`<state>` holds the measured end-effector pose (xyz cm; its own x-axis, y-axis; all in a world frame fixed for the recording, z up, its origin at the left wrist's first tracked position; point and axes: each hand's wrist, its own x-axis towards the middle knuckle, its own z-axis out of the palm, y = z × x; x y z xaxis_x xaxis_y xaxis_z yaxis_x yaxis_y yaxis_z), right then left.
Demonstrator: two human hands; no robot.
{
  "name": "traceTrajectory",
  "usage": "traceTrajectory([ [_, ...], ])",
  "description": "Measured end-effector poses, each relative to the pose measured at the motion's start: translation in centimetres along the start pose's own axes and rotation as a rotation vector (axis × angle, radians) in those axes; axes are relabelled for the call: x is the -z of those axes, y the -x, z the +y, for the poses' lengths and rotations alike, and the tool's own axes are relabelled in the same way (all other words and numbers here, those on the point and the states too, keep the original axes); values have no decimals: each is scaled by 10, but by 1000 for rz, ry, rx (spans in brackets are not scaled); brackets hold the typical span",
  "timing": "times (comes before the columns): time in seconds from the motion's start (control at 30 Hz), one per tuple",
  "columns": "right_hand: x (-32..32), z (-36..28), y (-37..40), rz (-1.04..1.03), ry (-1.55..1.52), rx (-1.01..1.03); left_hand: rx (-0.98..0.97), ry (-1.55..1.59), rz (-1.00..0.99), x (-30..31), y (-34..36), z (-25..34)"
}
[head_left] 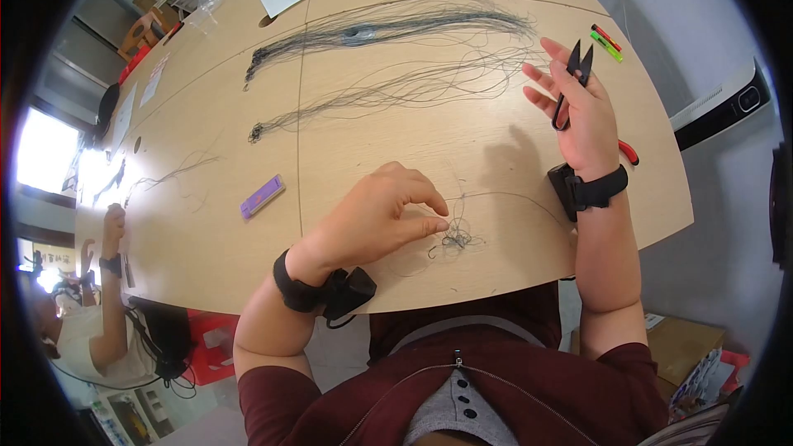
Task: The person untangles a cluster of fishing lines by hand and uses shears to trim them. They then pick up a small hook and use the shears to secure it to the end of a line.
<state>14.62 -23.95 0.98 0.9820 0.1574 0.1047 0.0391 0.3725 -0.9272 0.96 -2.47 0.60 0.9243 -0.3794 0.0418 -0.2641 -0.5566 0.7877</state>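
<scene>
Got black thread snips [586, 71] in the right hand [585, 120], blades up, with fingers loosely spread. Holding the left hand [372, 215] right beside a tangle of thin line [457, 239] on the wooden tabletop [355, 153], thumb and index almost together, honestly can't tell if pinching a strand. Also seeing long line bundles [310, 43] farther up.
</scene>
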Motion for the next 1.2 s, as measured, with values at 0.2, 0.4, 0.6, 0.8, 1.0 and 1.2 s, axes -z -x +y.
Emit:
traceTrajectory([
  [0.2, 3, 1, 0, -5, -7, 1, 22, -234, 161, 4, 2, -1],
  [0.4, -9, 4, 6, -65, 29, -62, 30, -434, 474, 18, 5, -24],
  [0.6, -13, -3, 17, -377, 338, -177, 249, -173, 321, 39, 7, -33],
  [0.8, -17, -1, 21, -577, 588, -108, 31, -24, -64, 17, 5, -1],
  [1.0, -16, 5, 22, -615, 612, -112, -55, -140, -202, -12, 1, -5],
  [1.2, -20, 7, 26, -638, 622, -117, -8, -131, -95, -16, -6, -18],
])
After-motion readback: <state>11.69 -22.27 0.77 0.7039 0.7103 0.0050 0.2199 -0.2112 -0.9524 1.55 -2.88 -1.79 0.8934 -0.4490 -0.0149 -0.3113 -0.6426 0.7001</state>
